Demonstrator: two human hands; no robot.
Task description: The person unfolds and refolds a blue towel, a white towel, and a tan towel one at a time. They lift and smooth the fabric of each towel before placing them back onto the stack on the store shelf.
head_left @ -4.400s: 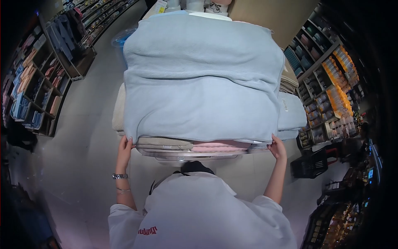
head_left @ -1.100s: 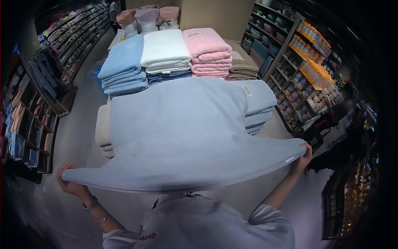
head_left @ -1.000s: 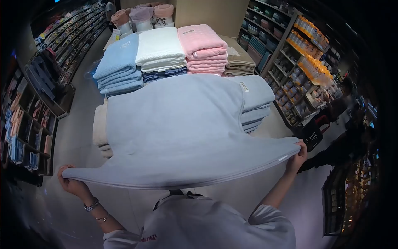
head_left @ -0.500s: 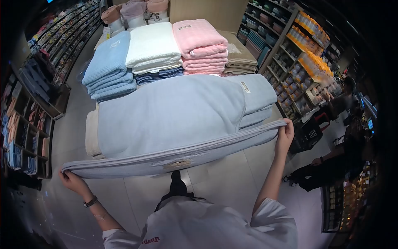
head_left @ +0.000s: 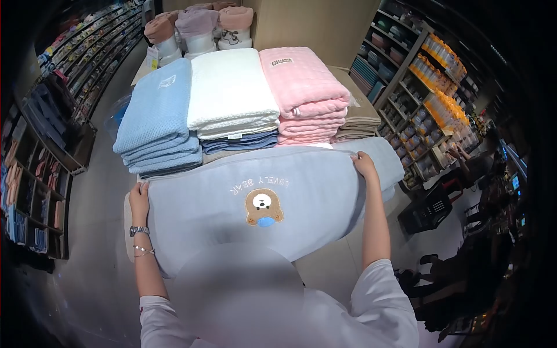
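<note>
A large grey-blue towel (head_left: 200, 206) is stretched between my hands over the front of the display. A brown bear patch (head_left: 264, 207) and the stitched words "LOVELY BEAR" appear upside down on it. My left hand (head_left: 139, 200) is closed on its far left corner, and my right hand (head_left: 364, 164) pinches the far right corner. The lower edge drops toward my body, partly hidden by a blurred grey shape. Just beyond the towel stand folded stacks: blue towels (head_left: 155, 110), white towels (head_left: 232, 87) and pink towels (head_left: 304, 84). Beside my right hand lies a folded light-blue towel (head_left: 386, 162).
Brown folded towels (head_left: 358, 123) sit at the back right of the display, and rolled towels (head_left: 197, 26) stand behind. Shelves (head_left: 43, 191) line the left aisle. To the right are a black basket (head_left: 432, 206), goods shelves (head_left: 415, 116) and a person in dark clothes (head_left: 447, 278).
Both hands have moved forward and up, carrying the towel's edge toward the stacks. My left hand also came inward. The bear patch now faces up, and the view has shifted.
</note>
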